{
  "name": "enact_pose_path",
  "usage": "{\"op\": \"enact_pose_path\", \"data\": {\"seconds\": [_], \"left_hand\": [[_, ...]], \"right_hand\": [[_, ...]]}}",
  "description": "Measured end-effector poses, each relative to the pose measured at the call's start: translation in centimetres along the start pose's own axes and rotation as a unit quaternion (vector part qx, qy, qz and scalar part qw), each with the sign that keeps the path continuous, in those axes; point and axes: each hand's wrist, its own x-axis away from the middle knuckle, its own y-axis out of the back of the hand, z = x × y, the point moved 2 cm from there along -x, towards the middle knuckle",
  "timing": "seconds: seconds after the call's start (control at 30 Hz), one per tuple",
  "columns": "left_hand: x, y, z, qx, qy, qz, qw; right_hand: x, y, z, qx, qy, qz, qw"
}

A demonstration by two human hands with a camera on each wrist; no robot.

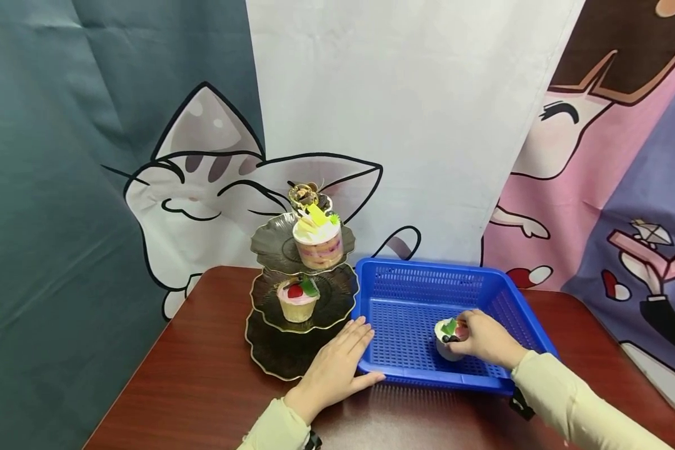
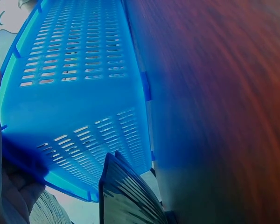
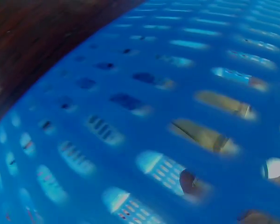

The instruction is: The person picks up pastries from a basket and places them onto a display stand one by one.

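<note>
In the head view my right hand (image 1: 486, 340) pinches a small toy cake cup (image 1: 447, 351) from above, inside the blue plastic basket (image 1: 422, 378). White cream, a green leaf and dark berries top the cup. At the basket's front left corner, my left hand (image 1: 334, 365) rests on the rim with fingers extended and thumb along the front edge. Left of the basket stands a dark tiered tray (image 1: 275, 353) with gold scalloped edges. It bears a pink-topped cupcake (image 1: 297, 306), a layered cream cake cup (image 1: 319, 250) and a toy dessert partly hidden behind it.
All of this stands on a reddish-brown wooden table (image 1: 180, 375). Behind it hangs a cloth backdrop (image 1: 416, 125) with cartoon figures. In the right wrist view, the slotted basket wall (image 3: 154, 126) covers most of the scene.
</note>
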Motion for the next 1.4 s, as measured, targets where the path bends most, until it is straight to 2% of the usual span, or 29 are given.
{"op": "enact_pose_path", "data": {"seconds": [0.23,0.43,0.67,0.9,1.4], "left_hand": [[-0.1,0.1,0.0,-0.003,0.004,0.0,1.0],[-0.1,0.2,-0.1,0.005,0.005,0.005,1.0],[0.0,0.2,-0.1,0.009,0.009,0.01,0.9999],[0.0,0.0,0.0,0.009,0.007,0.011,0.9999],[0.0,0.1,0.1,0.013,0.005,0.012,0.9998]], "right_hand": [[-0.2,1.5,0.6,-0.012,-0.009,0.005,0.9999],[0.3,2.0,0.9,-0.014,-0.011,0.012,0.9998],[0.5,2.9,1.5,-0.014,0.008,-0.004,0.9999],[0.5,4.0,2.4,-0.025,0.015,-0.002,0.9996],[-0.7,5.9,4.4,-0.019,0.05,-0.026,0.9982]]}}
